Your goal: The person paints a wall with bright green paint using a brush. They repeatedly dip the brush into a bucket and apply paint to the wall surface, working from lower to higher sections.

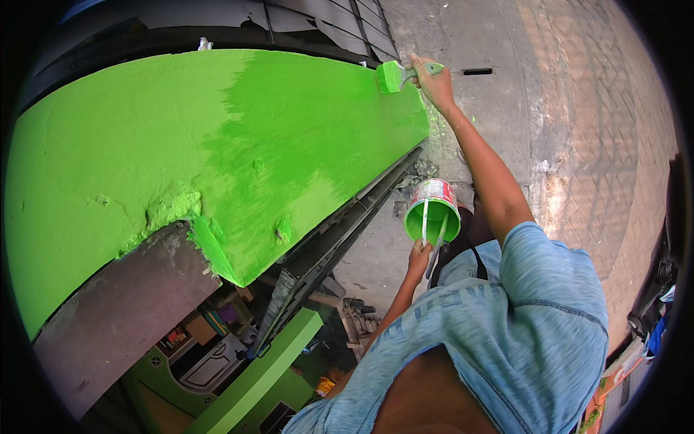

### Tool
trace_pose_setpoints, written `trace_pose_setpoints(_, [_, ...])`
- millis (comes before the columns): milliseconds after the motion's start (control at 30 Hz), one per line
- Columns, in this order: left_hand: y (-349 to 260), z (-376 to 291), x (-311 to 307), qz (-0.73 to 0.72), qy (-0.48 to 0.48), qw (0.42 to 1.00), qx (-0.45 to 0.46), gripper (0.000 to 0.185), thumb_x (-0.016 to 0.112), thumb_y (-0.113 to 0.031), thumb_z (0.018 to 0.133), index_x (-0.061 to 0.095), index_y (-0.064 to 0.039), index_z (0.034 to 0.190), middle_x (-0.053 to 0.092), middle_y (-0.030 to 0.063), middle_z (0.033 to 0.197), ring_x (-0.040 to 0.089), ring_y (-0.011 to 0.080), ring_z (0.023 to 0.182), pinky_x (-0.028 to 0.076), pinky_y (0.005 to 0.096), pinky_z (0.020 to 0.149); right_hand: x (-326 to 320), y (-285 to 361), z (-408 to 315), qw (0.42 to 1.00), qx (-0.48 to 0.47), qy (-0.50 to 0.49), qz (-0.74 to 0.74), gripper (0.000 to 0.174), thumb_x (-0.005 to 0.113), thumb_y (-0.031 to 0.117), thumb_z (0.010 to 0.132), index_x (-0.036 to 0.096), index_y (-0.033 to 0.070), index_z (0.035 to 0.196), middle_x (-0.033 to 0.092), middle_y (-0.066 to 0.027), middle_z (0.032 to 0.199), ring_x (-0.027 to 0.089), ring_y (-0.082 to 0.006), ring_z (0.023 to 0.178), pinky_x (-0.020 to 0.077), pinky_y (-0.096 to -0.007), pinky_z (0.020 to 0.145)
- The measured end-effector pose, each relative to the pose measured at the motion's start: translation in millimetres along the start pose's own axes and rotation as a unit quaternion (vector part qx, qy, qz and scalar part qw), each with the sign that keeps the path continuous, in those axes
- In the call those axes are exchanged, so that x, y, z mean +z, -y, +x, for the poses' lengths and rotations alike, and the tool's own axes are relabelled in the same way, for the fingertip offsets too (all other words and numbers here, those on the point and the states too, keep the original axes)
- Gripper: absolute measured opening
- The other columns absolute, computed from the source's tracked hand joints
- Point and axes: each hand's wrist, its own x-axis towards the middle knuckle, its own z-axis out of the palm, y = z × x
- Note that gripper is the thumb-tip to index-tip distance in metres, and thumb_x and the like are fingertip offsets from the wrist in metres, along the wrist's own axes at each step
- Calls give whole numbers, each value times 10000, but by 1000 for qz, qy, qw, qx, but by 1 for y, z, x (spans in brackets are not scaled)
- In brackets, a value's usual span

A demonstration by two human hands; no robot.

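Observation:
My right hand (432,81) holds a wide paintbrush (388,77), its bristles loaded with bright green paint. The bristles touch the upper right end of a green plastered wall panel (303,130). Darker green covers the panel's right part, with ragged brush marks along its border; the left part is lighter. Lower down, my left hand (418,259) grips the white handle strip (425,219) of a paint bucket (434,192). The bucket tilts with its mouth towards me and is green inside. A thin stick (443,228) leans out over its rim.
A dark metal rail (347,217) runs under the panel's lower edge. Black metal bars (358,21) stand above it. A broken plaster notch (173,211) borders a grey concrete face (130,293). Below is a green ledge (260,369); concrete pavement (477,32) lies to the right.

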Motion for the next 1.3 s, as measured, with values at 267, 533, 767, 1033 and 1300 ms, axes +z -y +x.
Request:
trace_pose_setpoints(267, [22, 9, -1, 57, -11, 998, 15, 157, 535, -200, 920, 542, -44, 911, 526, 33, 756, 486, 117, 716, 391, 284, 652, 5, 70, -27, 984, -52, 72, 156, 444, 552, 425, 953, 722, 23, 869, 604, -13, 630, 529, -63, 558, 413, -205, 525])
trace_pose_setpoints(533, [5, 2, 3, 33, -15, 999, 9, 136, 527, -174, 903, 544, -41, 925, 531, 45, 765, 502, 134, 737, 403, 288, 687, 3, 63, -20, 977, -20, 79, 196, 444, 550, 419, 956, 715, 13, 885, 600, -18, 628, 525, -67, 549, 413, -202, 519])
trace_pose_setpoints(767, [2, 2, 2, 28, -12, 1000, 6, 137, 526, -175, 908, 543, -42, 932, 538, 35, 786, 502, 124, 754, 404, 279, 700, -14, 77, -30, 974, -159, 125, -105, 286, 614, 300, 936, 733, 40, 921, 660, -4, 690, 583, -61, 593, 454, -199, 548])
trace_pose_setpoints(1033, [8, 5, 6, -5, -12, 999, 30, 150, 531, -193, 918, 545, -46, 944, 527, 28, 776, 489, 117, 741, 400, 271, 689, -3, 139, -51, 954, -242, 144, 100, 217, 627, 227, 932, 736, 40, 931, 668, -6, 715, 580, -70, 597, 465, -209, 555])
trace_pose_setpoints(1300, [10, 4, 7, 8, -9, 1000, 18, 168, 527, -205, 924, 547, -40, 952, 524, 31, 772, 484, 118, 728, 397, 271, 669, -13, 66, -33, 968, -219, 112, -59, 260, 624, 284, 932, 740, 51, 928, 657, -14, 684, 566, -61, 582, 439, -205, 537])
